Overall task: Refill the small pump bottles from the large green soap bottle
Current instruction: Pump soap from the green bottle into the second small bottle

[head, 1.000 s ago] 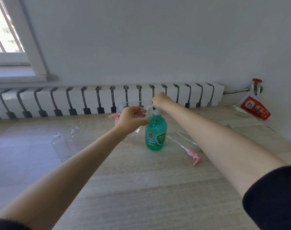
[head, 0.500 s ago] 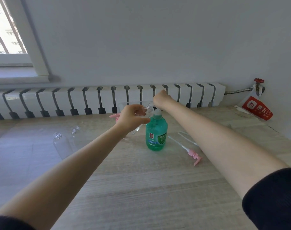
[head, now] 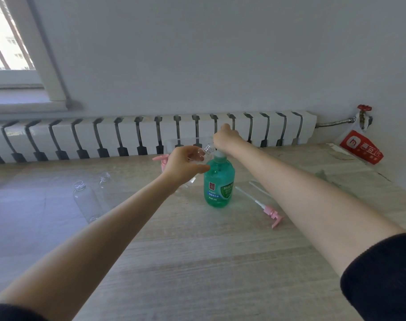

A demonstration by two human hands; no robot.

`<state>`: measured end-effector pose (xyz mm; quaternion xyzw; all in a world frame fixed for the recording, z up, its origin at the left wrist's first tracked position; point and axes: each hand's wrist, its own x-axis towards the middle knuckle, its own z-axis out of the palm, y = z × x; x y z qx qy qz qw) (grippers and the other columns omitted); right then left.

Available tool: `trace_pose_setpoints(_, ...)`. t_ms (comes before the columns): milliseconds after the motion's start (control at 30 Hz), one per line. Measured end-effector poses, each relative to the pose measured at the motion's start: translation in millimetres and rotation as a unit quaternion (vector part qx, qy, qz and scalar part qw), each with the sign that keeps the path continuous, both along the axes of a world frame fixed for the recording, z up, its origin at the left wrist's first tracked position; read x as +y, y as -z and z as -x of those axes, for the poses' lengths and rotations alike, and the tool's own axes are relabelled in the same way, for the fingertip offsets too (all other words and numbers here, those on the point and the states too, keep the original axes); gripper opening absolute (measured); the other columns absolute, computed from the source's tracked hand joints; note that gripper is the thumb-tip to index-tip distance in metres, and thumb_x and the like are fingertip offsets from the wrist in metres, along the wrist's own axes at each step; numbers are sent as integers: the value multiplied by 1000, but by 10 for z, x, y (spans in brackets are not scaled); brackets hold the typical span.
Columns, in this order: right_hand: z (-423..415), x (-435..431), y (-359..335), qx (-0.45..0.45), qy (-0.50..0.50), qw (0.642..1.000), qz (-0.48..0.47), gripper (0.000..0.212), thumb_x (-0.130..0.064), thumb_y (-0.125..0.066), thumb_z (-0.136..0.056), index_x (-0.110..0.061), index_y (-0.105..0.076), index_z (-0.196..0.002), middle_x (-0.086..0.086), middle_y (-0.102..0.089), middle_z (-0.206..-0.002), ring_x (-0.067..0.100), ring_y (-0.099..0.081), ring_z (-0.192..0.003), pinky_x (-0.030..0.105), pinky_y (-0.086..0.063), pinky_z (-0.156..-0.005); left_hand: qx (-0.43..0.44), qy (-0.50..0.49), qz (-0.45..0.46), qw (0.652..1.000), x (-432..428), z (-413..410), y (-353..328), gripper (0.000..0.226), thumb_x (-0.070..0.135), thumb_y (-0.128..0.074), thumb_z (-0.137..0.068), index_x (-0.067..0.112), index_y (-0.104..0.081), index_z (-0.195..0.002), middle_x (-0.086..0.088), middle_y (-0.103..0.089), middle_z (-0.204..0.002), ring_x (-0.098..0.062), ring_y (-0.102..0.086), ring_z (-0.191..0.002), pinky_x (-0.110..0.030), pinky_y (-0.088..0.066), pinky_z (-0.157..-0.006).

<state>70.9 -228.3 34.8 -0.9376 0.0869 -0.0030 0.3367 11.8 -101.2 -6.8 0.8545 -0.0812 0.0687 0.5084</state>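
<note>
Since the earlier frames little has moved: both hands remain at the same spot over the soap bottle, and the view has tipped slightly, so the radiator [head: 151, 133] sits lower in it.

The large green soap bottle [head: 219, 181] stands upright near the middle of the wooden worktop [head: 197, 262], label toward the viewer. The right hand [head: 227, 140] is directly above its white collar, fingers curled downward; the back of the hand hides what they close on, so the grip cannot be told. The left hand [head: 185, 164] grips a small clear bottle [head: 206, 150] just left of the green one, fingers and thumb wrapped round its body. This bottle is tilted, its open threaded neck pointing up toward the top of the green bottle and close beside it.

Two uncapped clear bottles [head: 86, 200] [head: 104, 179] stand on the left of the worktop, well apart from the hands. A pink pump head with its dip tube [head: 270, 212] lies to the right of the green bottle, and a second pink pump [head: 160, 158] shows behind the left hand. A red-and-white bag [head: 359, 147] hangs below a red valve [head: 364, 107] at the far right.
</note>
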Motion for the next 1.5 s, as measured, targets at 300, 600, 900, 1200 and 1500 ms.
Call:
trace_pose_setpoints(300, 54, 15, -57, 14, 10, 1000, -3, 53, -14, -35, -98, -5, -17, -147, 19, -31, -146, 31, -44, -124, 34, -40, -91, 5, 0, 6, 1000, -9, 13, -20, 41, 9, -78, -74, 9, -64, -112, -3, -66, -102, -17, -63, -97, -36, -53, -92)
trace_pose_setpoints(600, 97, 16, -243, 8, 10, 1000, 5, 58, -9, -40, -95, 0, -14, -146, 21, -34, -143, 29, -46, -122, 32, -43, -87, -12, 2, 4, 1000, -5, 12, -108, 37, 10, -78, -73, 8, -66, -109, -4, -67, -99, -19, -63, -95, -32, -53, -88)
trace_pose_setpoints(900, 86, 23, -163, 6, 13, 1000, 1, 57, -11, -37, -98, -5, -11, -148, 21, -28, -147, 31, -43, -126, 34, -41, -94, -5, -1, 2, 1000, 3, -7, -72, 42, 11, -78, -73, 8, -64, -113, -4, -67, -102, -18, -63, -96, -33, -53, -90)
trace_pose_setpoints(1200, 86, 14, -52, -2, -6, 1000, -5, 56, -9, -36, -97, -7, -15, -149, 19, -26, -149, 33, -40, -128, 36, -39, -97, -4, -1, -3, 1000, 13, -18, 22, 41, 11, -79, -72, 9, -65, -110, -2, -68, -100, -18, -64, -95, -35, -53, -90)
trace_pose_setpoints(1500, 95, 14, -75, 4, -3, 1000, 2, 56, -12, -37, -97, -6, -14, -148, 19, -26, -149, 32, -38, -130, 36, -37, -100, -1, 1, 8, 1000, 5, -8, 11, 38, 10, -79, -72, 11, -65, -107, -3, -67, -99, -19, -64, -94, -39, -54, -89)
